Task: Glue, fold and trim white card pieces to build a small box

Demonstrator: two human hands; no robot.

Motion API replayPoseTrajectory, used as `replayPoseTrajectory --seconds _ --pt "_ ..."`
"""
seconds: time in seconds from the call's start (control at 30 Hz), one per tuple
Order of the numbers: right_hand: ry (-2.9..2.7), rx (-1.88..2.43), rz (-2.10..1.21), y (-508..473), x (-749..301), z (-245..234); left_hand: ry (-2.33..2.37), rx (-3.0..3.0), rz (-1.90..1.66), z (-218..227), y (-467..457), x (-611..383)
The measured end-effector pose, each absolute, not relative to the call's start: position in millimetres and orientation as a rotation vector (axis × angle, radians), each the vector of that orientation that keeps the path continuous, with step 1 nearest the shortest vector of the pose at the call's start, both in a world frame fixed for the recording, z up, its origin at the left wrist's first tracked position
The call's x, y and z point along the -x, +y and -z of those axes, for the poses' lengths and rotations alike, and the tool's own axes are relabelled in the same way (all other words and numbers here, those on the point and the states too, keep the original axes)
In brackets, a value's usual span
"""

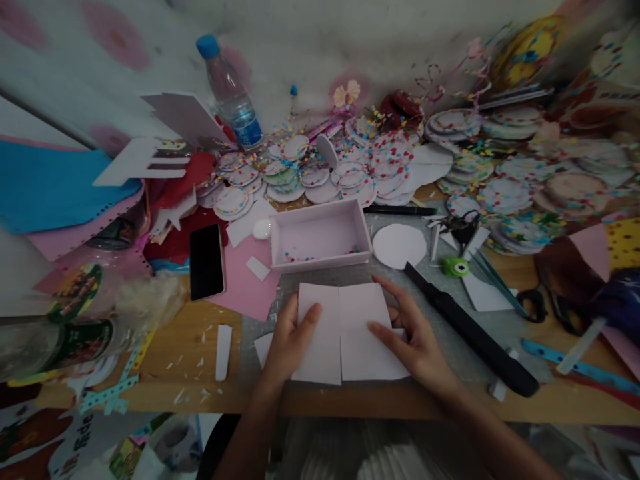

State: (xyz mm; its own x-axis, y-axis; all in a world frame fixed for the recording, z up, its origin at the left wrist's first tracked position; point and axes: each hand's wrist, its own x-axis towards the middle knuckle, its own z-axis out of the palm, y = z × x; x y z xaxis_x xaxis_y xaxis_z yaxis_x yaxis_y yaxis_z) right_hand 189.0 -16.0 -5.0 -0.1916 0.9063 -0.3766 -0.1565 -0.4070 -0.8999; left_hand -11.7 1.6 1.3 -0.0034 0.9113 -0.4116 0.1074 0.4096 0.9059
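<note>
A pale pink sheet of paper (350,333), creased into squares, lies flat on the table in front of me. My left hand (287,343) rests on its left edge, thumb on top and fingers curled under the side. My right hand (413,337) lies on its right part, fingers stretched flat and pressing it down. An open pink box (320,237) with bits of confetti inside sits just beyond the sheet.
A black phone (206,261) lies left of the box and a long black tool (470,333) lies to the right. Scissors (515,290), a green punch (455,267), a white paper disc (399,245), several confetti-dotted discs (320,175) and a water bottle (231,97) crowd the back.
</note>
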Motion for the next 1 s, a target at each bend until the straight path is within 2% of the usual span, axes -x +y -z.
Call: replayPoseTrajectory --seconds 1.0 --pt "-0.953 1.186 -1.710 -18.1 -189.0 4.8 1.498 -1.083 -0.820 -4.0 0.3 5.6"
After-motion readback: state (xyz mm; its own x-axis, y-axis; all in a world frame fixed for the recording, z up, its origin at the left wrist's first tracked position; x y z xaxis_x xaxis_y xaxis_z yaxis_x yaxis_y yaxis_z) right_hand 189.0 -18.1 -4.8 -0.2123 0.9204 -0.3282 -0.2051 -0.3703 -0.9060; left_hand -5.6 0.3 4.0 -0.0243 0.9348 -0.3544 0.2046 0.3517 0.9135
